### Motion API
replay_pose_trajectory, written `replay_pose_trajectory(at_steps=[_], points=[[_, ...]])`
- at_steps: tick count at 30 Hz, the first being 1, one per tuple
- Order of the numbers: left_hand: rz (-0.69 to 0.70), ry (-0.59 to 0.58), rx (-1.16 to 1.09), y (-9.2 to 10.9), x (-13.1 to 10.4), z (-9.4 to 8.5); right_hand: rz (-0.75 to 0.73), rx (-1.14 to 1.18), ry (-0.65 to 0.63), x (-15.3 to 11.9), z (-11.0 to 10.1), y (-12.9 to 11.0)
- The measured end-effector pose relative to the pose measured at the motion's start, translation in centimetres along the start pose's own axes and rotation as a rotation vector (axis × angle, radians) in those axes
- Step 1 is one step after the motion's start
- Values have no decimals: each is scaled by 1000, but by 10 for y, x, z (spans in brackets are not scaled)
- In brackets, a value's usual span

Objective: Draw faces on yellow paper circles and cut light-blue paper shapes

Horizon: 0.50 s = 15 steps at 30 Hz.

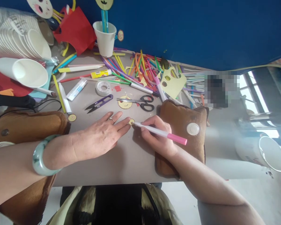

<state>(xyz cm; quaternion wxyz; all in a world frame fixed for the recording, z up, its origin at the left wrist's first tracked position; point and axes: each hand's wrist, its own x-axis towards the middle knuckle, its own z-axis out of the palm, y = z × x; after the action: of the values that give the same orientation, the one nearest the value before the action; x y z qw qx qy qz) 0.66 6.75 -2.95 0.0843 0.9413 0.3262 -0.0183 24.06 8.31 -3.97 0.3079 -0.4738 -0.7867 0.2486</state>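
Note:
My right hand is closed around a white marker with a pink end, its tip at a small round yellow paper piece. Flat on the table with fingers spread, my left hand touches the left edge of that piece with its fingertips. Just above lies a larger yellow paper face, with black-handled scissors across it. Purple thread snips rest above my left hand. Another small yellow disc is at the left, below a white marker.
Brown cushions flank both arms on the grey table. Behind are a tape roll, a glue stick, many coloured pipe cleaners, an upright white cup and stacked paper cups. A white cup lies at the right.

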Motion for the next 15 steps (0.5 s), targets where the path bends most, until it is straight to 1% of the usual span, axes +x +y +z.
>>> replay_pose_trajectory(at_steps=[4, 8, 15], points=[[18, 14, -19, -3, -2, 7, -32, -19, 27, 0, 0, 1], [23, 18, -16, -4, -5, 11, -39, -39, 24, 0, 0, 0], [6, 24, -7, -2, -6, 9, -47, -44, 19, 0, 0, 0]])
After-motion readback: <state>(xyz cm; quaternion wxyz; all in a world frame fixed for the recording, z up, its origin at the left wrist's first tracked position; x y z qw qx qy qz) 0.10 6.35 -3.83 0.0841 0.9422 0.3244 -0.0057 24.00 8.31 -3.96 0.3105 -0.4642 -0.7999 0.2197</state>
